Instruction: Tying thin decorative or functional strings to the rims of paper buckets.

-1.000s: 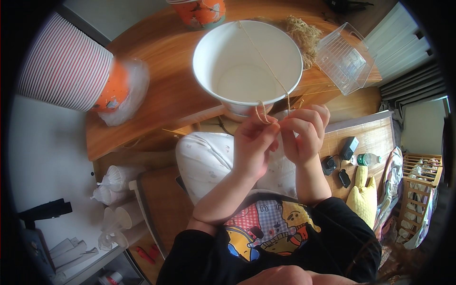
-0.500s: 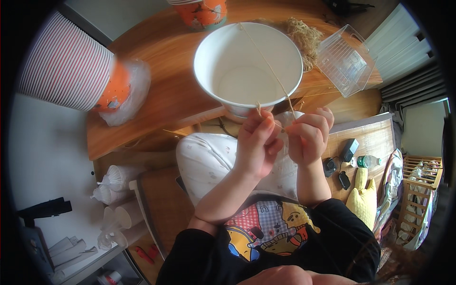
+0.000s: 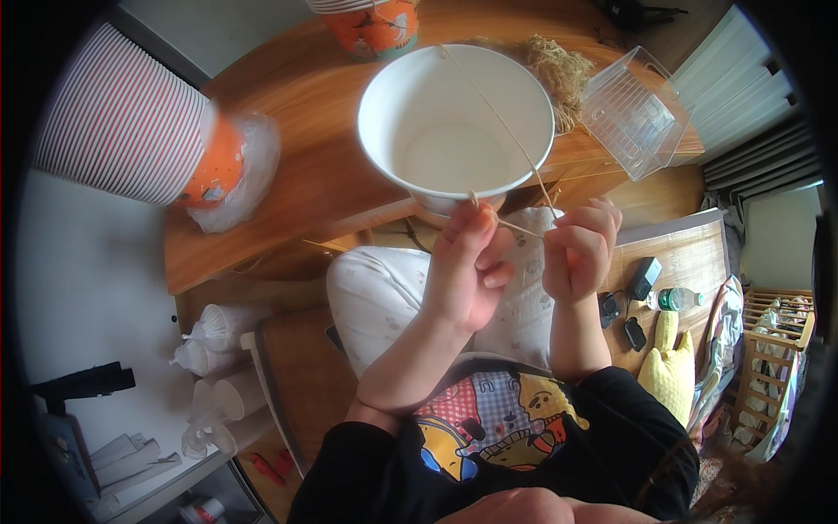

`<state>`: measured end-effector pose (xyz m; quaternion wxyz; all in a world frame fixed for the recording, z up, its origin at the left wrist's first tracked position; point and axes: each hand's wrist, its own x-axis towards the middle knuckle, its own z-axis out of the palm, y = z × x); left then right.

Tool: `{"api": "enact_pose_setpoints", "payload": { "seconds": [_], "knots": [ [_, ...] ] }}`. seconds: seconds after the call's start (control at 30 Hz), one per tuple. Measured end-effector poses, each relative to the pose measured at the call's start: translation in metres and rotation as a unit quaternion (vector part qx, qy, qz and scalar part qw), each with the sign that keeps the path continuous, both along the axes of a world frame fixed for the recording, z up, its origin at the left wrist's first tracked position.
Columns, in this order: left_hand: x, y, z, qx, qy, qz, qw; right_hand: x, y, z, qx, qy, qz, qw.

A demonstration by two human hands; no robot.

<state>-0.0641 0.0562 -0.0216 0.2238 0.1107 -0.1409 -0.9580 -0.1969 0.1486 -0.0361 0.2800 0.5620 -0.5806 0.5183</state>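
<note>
A large white paper bucket stands mouth up at the near edge of the wooden table. A thin piece of twine runs from its far rim across the opening toward my right hand. At the near rim, my left hand pinches the twine where it loops at the edge. My right hand, to the right and apart from the bucket, has its fingers closed on the twine. A short stretch of twine spans the gap between both hands. The fingertips partly hide the loop.
A bundle of loose twine and a clear plastic box lie right of the bucket. An orange patterned bucket stands behind it. Left is a tall stack of buckets in a plastic bag. The table edge is near.
My right hand has moved slightly right, away from my left hand, drawing the twine between them longer and straighter. The left hand stays at the near rim.
</note>
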Motion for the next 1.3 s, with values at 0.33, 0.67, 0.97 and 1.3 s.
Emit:
{"api": "enact_pose_setpoints", "payload": {
  "seconds": [0.33, 0.67, 0.97, 1.3],
  "knots": [
    [0.008, -0.003, 0.008, -0.023, -0.051, 0.009, 0.998, 0.024, -0.017, 0.02, 0.11, -0.054, -0.033, 0.992],
    [0.016, -0.016, -0.004, -0.126, -0.029, 0.03, 0.991, 0.026, -0.026, 0.016, 0.098, -0.075, -0.011, 0.992],
    [0.014, -0.013, -0.009, -0.235, -0.102, 0.114, 0.96, 0.029, -0.027, 0.017, 0.097, -0.074, -0.002, 0.993],
    [0.018, -0.019, 0.002, -0.293, -0.131, 0.18, 0.93, 0.033, -0.027, 0.018, 0.106, -0.044, 0.03, 0.993]
  ]
}}
